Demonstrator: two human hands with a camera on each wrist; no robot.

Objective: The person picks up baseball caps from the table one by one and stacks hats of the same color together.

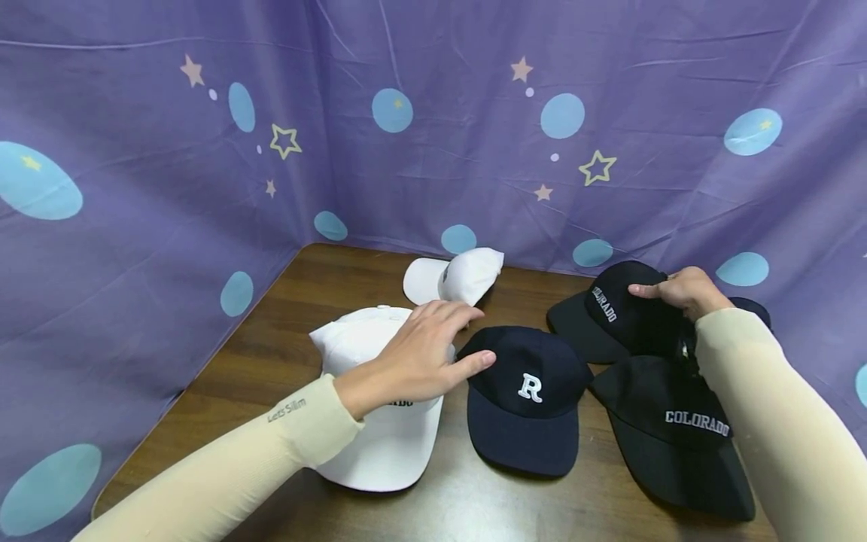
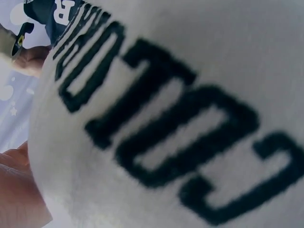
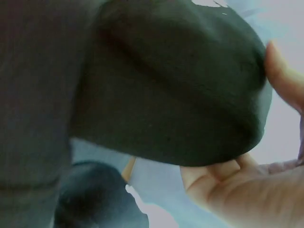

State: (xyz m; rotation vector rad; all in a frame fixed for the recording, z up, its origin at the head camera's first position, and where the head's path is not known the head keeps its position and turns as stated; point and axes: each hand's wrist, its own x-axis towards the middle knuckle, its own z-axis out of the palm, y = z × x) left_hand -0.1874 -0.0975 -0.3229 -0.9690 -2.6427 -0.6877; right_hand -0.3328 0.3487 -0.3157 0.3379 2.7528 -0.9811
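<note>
My left hand [image 1: 427, 350] is held over a white cap [image 1: 400, 452], its fingers extended toward a navy cap [image 1: 521, 444] with a white R. Dark lettering on the white cap [image 2: 190, 128] fills the left wrist view. At the back right, my right hand [image 1: 687, 290] grips the crown of a black Colorado cap [image 1: 603, 331], thumb on the near side. The right wrist view shows this black cap [image 3: 180, 85] between the thumb and the fingers beneath it. Just in front lies a second black Colorado cap [image 1: 677, 452], overlapped by my right sleeve.
A smaller-looking white cap [image 1: 467, 275] lies on its side at the back of the wooden table [image 1: 271, 331]. Part of another dark cap [image 1: 752, 309] shows behind my right wrist. A purple curtain [image 1: 440, 173] with stars and blue ovals encloses the back and left.
</note>
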